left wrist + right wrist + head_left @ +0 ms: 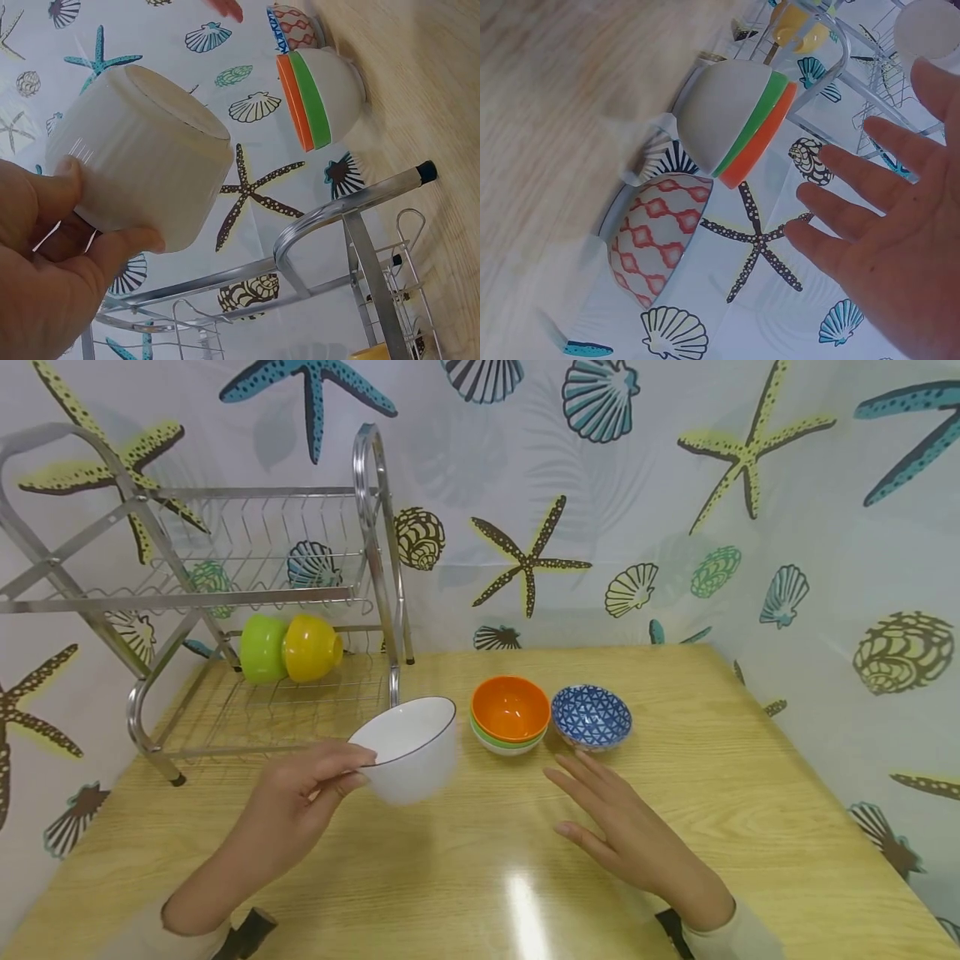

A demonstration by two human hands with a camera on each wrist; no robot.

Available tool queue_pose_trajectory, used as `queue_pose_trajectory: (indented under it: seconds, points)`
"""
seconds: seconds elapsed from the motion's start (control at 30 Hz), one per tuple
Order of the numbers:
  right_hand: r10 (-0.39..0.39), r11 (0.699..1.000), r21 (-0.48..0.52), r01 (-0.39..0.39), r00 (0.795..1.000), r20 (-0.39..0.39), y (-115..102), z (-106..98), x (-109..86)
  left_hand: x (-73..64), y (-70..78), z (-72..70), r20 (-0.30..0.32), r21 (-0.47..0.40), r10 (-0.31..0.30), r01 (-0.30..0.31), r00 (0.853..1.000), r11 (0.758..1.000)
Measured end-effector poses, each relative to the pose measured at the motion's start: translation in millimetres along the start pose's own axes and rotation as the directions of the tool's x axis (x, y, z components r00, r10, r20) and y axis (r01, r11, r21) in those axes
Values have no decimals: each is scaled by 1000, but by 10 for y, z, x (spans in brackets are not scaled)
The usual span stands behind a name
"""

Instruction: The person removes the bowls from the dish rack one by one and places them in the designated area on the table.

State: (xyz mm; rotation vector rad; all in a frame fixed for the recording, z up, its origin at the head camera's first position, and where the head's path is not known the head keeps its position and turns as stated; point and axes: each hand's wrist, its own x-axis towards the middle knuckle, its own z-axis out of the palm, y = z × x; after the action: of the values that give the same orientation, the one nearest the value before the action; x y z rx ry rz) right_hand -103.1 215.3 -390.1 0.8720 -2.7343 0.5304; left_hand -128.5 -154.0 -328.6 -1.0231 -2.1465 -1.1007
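Note:
My left hand (pixel 300 802) pinches the rim of a white bowl (pixel 420 768) with a thin dark edge, thumb and fingers at its left side. The bowl is tilted and held above the table, in front of the dish rack. My right hand (pixel 618 827) has its fingers spread and holds nothing; in the head view it lies just below a blue-and-white patterned bowl (pixel 592 718). Red diamond shapes cover that bowl's outside (pixel 660 232) in the right wrist view. Beside it stands a stack of nested bowls, an orange bowl (pixel 512 708) on top, then green and white ones.
A two-tier metal dish rack (pixel 375 527) stands at the left. On its lower tier, a green bowl (pixel 262 649) and a yellow bowl (pixel 309 649) rest on their sides. A cloth with starfish and shells (pixel 525 460) hangs behind the wooden table (pixel 720 760).

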Motion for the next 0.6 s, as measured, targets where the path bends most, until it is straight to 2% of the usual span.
queue_pose_trajectory:
  seconds: [0.17,0.43,0.6]
  points:
    - [-17,1000,3,17,1000,-23,-37,-36,14,-42,16,92,20,44,113,-114,993,992]
    - [-89,996,-5,89,992,-85,-103,-80,38,-88,110,231,102,75,189,-197,977,977]
    - [-180,983,-3,182,968,-174,-187,-106,67,-110,117,313,152,98,233,-249,960,964]
